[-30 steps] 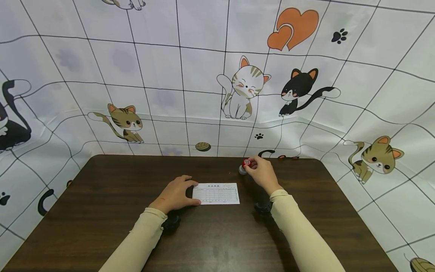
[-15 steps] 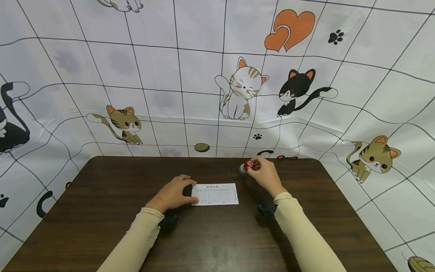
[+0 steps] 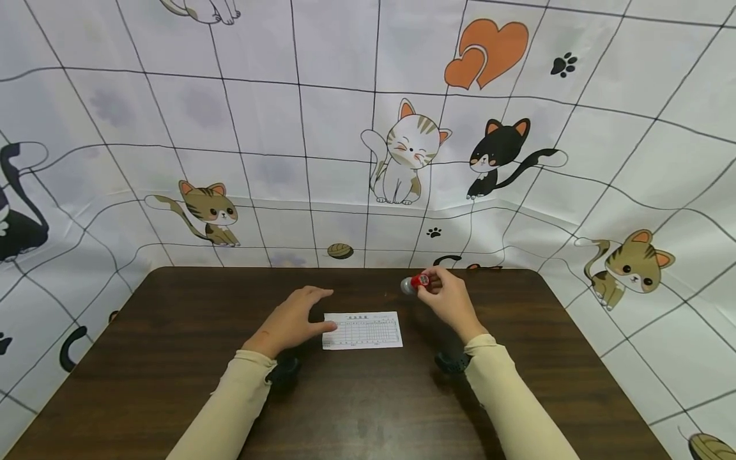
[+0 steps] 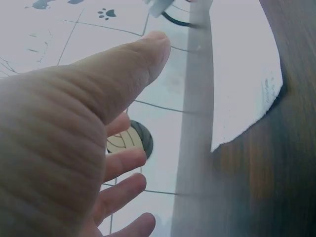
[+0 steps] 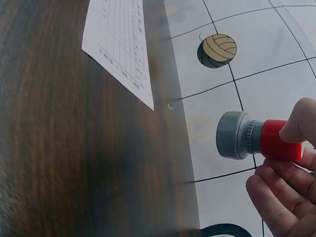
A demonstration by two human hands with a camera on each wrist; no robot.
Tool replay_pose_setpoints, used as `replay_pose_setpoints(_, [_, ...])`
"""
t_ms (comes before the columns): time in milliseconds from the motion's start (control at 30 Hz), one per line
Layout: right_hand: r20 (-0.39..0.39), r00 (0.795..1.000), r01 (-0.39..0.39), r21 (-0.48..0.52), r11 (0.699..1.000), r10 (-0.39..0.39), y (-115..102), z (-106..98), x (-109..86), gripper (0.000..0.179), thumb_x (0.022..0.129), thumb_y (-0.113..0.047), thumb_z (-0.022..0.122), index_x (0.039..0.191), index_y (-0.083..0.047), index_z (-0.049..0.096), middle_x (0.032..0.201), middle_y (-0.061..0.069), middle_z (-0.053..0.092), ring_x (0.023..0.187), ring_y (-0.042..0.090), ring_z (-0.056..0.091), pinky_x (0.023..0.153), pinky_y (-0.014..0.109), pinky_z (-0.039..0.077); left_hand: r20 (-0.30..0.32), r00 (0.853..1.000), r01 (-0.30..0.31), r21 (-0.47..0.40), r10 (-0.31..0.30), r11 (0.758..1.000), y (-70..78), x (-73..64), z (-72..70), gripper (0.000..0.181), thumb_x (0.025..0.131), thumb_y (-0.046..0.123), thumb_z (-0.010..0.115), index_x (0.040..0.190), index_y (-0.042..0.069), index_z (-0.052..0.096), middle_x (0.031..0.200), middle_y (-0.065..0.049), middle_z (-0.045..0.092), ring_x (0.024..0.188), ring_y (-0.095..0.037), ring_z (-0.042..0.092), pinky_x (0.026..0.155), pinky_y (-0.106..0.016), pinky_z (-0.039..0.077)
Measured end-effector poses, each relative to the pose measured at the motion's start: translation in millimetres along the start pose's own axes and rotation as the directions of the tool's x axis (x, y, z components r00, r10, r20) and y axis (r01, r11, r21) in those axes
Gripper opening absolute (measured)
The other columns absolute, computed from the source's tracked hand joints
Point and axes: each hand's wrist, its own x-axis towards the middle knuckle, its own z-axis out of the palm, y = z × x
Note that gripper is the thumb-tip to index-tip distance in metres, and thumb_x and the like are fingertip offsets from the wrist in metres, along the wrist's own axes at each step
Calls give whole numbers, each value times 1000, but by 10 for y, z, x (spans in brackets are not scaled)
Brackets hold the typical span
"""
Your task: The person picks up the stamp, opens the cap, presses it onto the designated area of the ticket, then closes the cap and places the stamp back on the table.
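A printed form slip (image 3: 368, 332) with a grid table lies flat on the wooden table. My left hand (image 3: 290, 321) is over its left edge, fingers spread and thumb out. The left wrist view shows the left thumb (image 4: 143, 57) apart from the slip, with nothing held. Beyond the slip to the right, my right hand (image 3: 453, 303) pinches a stamp (image 3: 415, 283) by its red handle. In the right wrist view, the stamp (image 5: 281, 139) lies sideways in the fingers, its round grey capped end pointing away from the hand. It is off the table.
The dark wooden table (image 3: 368, 402) ends at a far edge just behind the stamp. A white sheet backdrop (image 3: 276, 108) with cat prints and grid lines rises behind it and along both sides. Dark wrist devices (image 3: 452, 363) sit under the forearms.
The stamp has tilted from near upright to sideways in my right hand. My left hand has lifted, with its thumb and fingers spreading wider. The slip has stayed almost in place.
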Motion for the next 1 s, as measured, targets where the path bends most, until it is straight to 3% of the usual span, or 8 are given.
replay_pose_setpoints(367, [-40, 998, 45, 79, 996, -42, -8, 61, -88, 25, 90, -4, 74, 113, -1, 67, 107, 15, 73, 96, 26, 73, 86, 37, 61, -21, 1000, -17, 9, 17, 1000, 138, 2, -36, 80, 90, 47, 79, 157, 19, 46, 158, -14, 45, 146, -38, 42, 111, -62, 42])
replay_pose_setpoints(1000, [-53, 996, 77, 157, 985, -69, -87, 138, -191, 25, 89, 0, 73, 113, -1, 66, 108, 17, 73, 93, 28, 74, 81, 34, 62, -73, 996, -49, 24, 51, 998, 187, -30, -14, 76, 93, 45, 77, 157, 20, 46, 155, -11, 49, 143, -36, 45, 109, -62, 43])
